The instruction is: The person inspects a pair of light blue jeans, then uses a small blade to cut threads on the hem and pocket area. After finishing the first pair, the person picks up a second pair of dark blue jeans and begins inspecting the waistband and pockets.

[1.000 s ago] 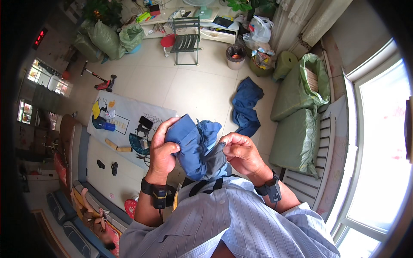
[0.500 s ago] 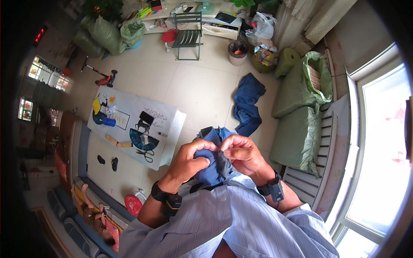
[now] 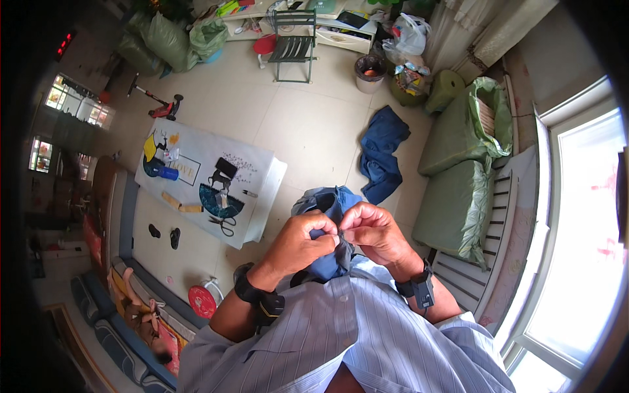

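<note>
My left hand point(image 3: 301, 242) pinches the bunched blue garment point(image 3: 332, 203) in front of my striped shirt, its fingertips at a dark grey part of the cloth. Opposite it, my right hand point(image 3: 377, 236) has thumb and forefinger closed on that same part, very near the left fingertips. The pinched spot is small and partly hidden by the fingers. A second piece of blue cloth point(image 3: 383, 154) lies crumpled on the floor beyond my right hand.
A low table point(image 3: 259, 196) with scissors point(image 3: 223, 226) stands left. A folding chair point(image 3: 293, 51) and a bin point(image 3: 369, 75) are farther back. Padded green bundles point(image 3: 445, 196) rest by the window, right. A person point(image 3: 141, 321) lies on the sofa point(image 3: 98, 308) at lower left.
My left hand has moved from the left side of the garment in toward my right fingers, both now pinching close together. The view has shifted, with the room's things higher in frame.
</note>
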{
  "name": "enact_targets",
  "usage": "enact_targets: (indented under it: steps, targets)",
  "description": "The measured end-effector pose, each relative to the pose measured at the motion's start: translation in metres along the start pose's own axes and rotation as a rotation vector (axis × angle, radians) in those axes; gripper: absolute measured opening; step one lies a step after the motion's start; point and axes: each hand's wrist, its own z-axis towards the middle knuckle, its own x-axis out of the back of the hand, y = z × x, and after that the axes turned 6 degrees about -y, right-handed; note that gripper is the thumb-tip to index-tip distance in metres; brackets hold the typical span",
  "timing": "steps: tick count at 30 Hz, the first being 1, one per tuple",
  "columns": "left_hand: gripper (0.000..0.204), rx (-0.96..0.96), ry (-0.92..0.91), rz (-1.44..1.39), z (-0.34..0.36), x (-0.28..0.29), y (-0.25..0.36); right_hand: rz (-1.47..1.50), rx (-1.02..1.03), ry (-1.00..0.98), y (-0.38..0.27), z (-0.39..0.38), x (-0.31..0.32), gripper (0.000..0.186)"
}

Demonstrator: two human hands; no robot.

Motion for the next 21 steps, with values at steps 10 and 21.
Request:
enact_targets:
  steps: [10,21]
  targets:
    - [0.01,0.008,0.056,-0.165,-0.007,-0.001,-0.017,0.069,0.007,-0.023,0.006,-0.001,0.003,0.023]
    - [0.009,-0.018,0.016,-0.071,-0.012,-0.004,-0.017,-0.108,-0.039,-0.033,0.001,-0.002,-0.007,0.023]
